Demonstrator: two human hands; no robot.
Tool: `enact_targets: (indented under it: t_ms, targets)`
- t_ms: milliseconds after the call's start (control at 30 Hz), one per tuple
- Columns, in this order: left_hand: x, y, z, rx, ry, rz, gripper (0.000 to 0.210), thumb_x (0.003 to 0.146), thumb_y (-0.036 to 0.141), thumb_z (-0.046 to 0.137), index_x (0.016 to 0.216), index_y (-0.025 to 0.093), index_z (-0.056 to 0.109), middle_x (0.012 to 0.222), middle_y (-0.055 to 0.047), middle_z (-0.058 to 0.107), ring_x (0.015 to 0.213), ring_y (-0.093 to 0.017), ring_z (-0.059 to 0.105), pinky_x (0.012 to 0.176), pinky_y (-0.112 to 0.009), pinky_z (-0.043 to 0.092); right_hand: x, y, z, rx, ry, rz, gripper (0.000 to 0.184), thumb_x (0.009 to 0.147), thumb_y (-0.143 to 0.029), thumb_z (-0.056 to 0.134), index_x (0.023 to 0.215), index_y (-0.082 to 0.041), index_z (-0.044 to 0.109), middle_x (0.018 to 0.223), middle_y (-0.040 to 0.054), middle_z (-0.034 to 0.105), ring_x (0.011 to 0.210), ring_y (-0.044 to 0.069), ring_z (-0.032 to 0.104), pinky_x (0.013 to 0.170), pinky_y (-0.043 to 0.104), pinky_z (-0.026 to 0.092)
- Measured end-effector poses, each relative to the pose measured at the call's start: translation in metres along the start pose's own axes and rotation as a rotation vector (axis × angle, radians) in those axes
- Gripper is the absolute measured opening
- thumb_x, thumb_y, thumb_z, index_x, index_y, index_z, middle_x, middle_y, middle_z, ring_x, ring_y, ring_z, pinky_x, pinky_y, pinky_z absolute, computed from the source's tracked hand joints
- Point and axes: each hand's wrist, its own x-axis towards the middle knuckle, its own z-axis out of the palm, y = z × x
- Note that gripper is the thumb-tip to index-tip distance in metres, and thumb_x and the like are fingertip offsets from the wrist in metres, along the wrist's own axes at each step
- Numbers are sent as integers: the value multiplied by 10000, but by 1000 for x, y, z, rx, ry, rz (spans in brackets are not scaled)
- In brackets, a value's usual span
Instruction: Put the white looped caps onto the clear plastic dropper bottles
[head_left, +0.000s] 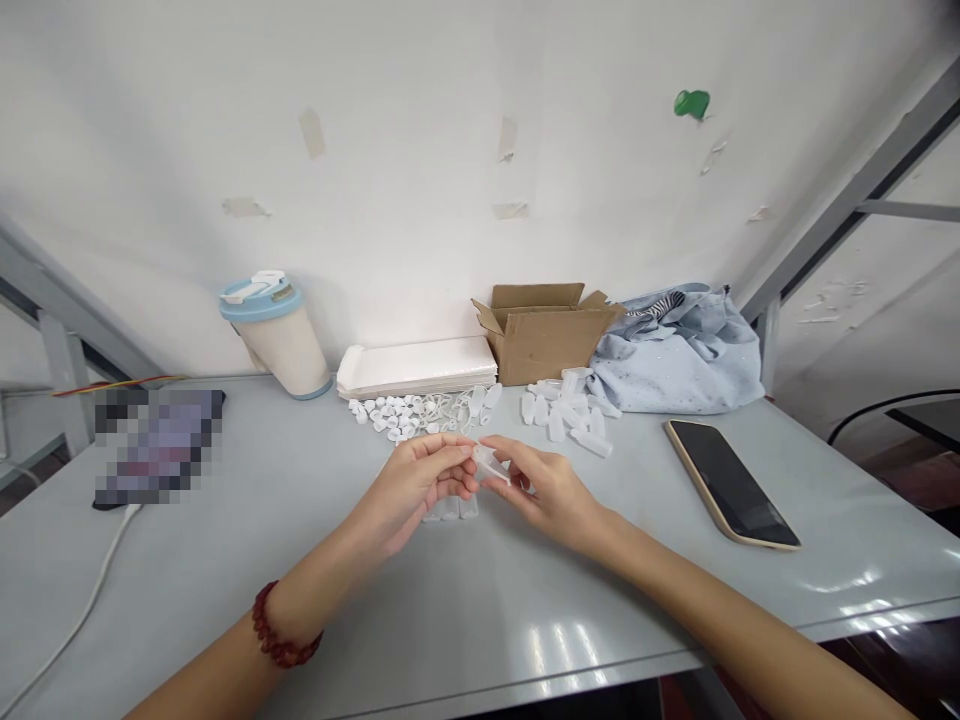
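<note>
Where the grey desk (427, 620) runs bare toward its near edge, the left hand (416, 485) and right hand (555, 490), fingertips nearly closed, pinch a small plastic piece (492, 463) (frosted, translucent, partly hidden by fingers) above similar pieces (450, 510) near the middle. Behind, the glossy desk meets a white wall (412, 130) bearing tape scraps (508, 138).

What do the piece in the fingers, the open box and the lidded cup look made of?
Piece: probably plastic; translucent, with a slight shine.
Box: apparently cardboard, matte; brown, with creased flaps.
Cup: smooth, cream; plastic or coated metal, can't tell; blue lid likely moulded plastic.
</note>
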Motion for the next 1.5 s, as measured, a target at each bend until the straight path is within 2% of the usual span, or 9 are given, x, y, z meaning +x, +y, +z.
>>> enact_targets:
  t_ms: [467,600,700,800,900,1000,1067,1200,1500]
  targets:
    - [1,1,0,-121,-70,-73,72,791,183,642,780,112,638,658,-8,587,604,-86,562,572,-180,460,1,-6,-3,171,8,-21,356,911,-228,490,1264,-202,459,794,18,608,540,85,502,526,196,453]
    - [0,1,0,-46,-80,-66,110,813,214,612,749,125,607,649,-4,583,592,-92,562,574,-197,464,1,-7,-3,208,-2,28,338,899,-251,504,1232,-199,474,772,13,593,523,85,483,504,202,440]
    - [-2,2,3,94,-4,-9,108,810,242,608,792,136,603,674,-1,595,609,-104,572,592,-220,472,1,-7,-3,233,-16,93,317,885,-271,519,1190,-193,475,789,20,598,510,85,478,492,213,432]
    - [-4,1,7,322,143,136,108,805,251,602,833,146,594,655,3,598,607,-120,577,593,-243,476,2,-10,-4,298,-37,187,282,872,-277,525,1132,-184,467,772,16,593,519,91,489,501,226,434]
    - [-7,-4,9,611,247,456,77,828,229,563,842,158,590,744,-24,614,666,-139,584,608,-267,485,5,-14,-8,433,-46,300,266,863,-295,536,1088,-176,458,729,0,581,538,102,525,508,232,439]
    - [-10,-9,9,928,226,879,121,832,145,538,943,160,584,939,-74,606,841,-175,577,705,-311,497,9,-16,-12,627,-70,414,265,866,-324,542,1069,-171,465,700,-15,578,536,107,566,525,239,457]
    - [-10,-11,9,1102,163,1055,237,820,108,552,1053,151,555,1049,-107,577,977,-208,542,814,-362,482,11,-16,-14,747,-80,454,275,870,-338,540,1075,-165,476,722,-3,605,544,109,578,545,249,471]
    - [-6,-12,9,1275,89,1132,353,805,128,612,1140,149,503,1156,-131,544,1102,-251,478,929,-427,436,13,-14,-16,846,-72,471,280,869,-351,546,1074,-162,511,826,43,665,547,101,571,556,254,479]
    - [-4,-14,6,1344,123,1141,375,812,132,618,1158,141,474,1147,-130,548,1112,-261,465,948,-434,428,11,-15,-16,769,-73,495,285,857,-365,563,1055,-164,519,848,49,678,566,109,595,578,261,488]
